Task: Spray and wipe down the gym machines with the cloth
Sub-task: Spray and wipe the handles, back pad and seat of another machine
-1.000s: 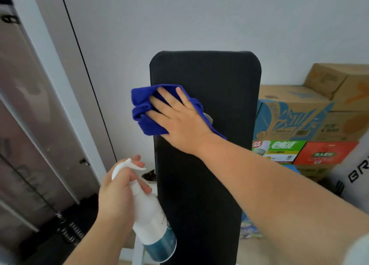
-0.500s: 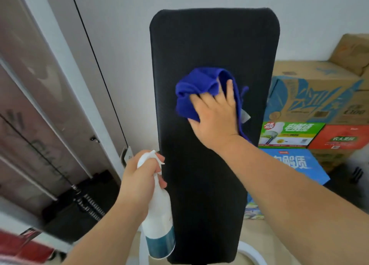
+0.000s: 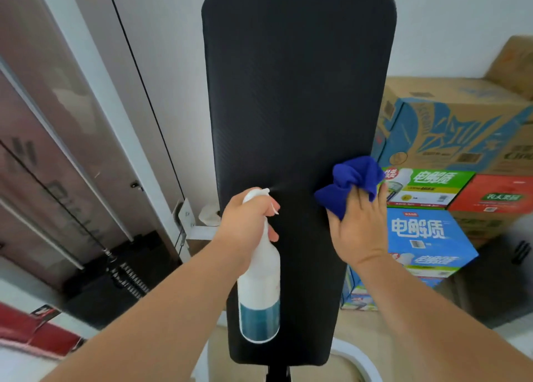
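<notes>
left hand (image 3: 245,223) grips the spray bottle (image 3: 259,283), teal at its base; right hand (image 3: 357,231) clutches blue cloth (image 3: 349,180).

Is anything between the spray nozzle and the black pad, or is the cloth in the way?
Nothing visible blocks it. The left hand grips the spray bottle, nozzle facing bare black pad. The blue cloth, held by the right hand, sits off to the right near the pad's edge.

pad (image 3: 297,99): matt textured black | cloth (image 3: 350,180): soft blue fabric | bottle (image 3: 259,278): glossy plastic
</notes>
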